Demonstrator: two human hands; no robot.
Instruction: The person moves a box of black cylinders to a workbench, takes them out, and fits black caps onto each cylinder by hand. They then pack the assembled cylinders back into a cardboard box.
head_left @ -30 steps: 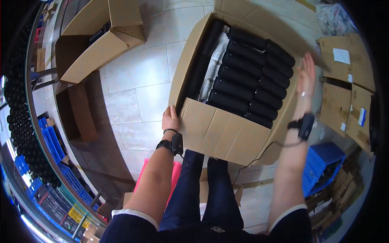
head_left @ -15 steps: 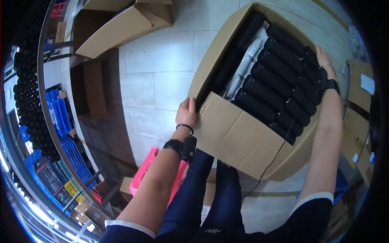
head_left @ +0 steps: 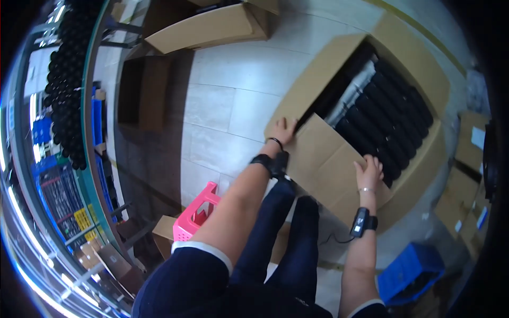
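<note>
A large open cardboard box (head_left: 306, 87) stands on the floor in front of me, right of centre. It is packed with rows of black cylinders (head_left: 379, 119), with a strip of whitish wrapping (head_left: 351, 93) along their left side. My left hand (head_left: 283, 132) grips the box's near left corner, its fingers bent over the edge. My right hand (head_left: 369, 174) has its fingers curled over the inner edge of the near flap (head_left: 326, 159), beside the nearest cylinders. Both wrists carry a small black strapped device.
A pink plastic stool (head_left: 193, 214) stands by my left leg. A blue bin (head_left: 411, 273) lies at the lower right, near stacked cartons (head_left: 469, 143). Another open carton (head_left: 212, 32) is at the far left, beside a shelf with a pile of black round-ended pieces (head_left: 66, 90).
My right hand has left the box's far right side and come to the near flap. My left hand stays at the near left corner. The view has shifted, and the box's far flaps show more.
</note>
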